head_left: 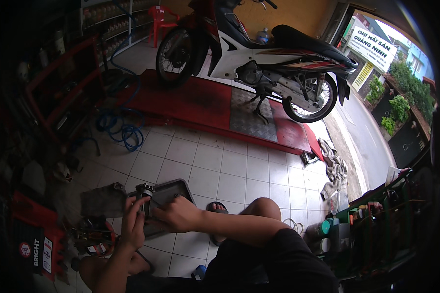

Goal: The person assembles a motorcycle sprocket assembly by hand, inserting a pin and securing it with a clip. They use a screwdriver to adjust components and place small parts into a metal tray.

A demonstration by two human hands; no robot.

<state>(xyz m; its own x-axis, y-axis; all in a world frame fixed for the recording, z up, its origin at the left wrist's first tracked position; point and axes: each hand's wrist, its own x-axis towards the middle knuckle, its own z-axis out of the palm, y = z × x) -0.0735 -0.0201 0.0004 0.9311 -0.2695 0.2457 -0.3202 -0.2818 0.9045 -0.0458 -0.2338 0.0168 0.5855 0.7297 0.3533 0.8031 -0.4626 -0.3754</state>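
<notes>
My left hand (133, 224) is closed around a metal part with a toothed wheel (144, 189) at its upper end. The teeth stick up above my fingers, and the lower portion is hidden behind them. Close against it on the right, my right hand (178, 215) is curled into a fist. Whatever lies inside that fist is covered by the fingers. Below both hands a dark shallow tray (183, 187) rests on the tiled floor, partly hidden by my hands.
A motorbike (259, 63) stands on a red lift platform (190, 102) ahead. Blue hose (127, 134) lies coiled at the left. Beside my left arm is a container of tools (95, 239); a dark cloth (102, 200) lies near it. A green tool rack (376, 224) fills the right.
</notes>
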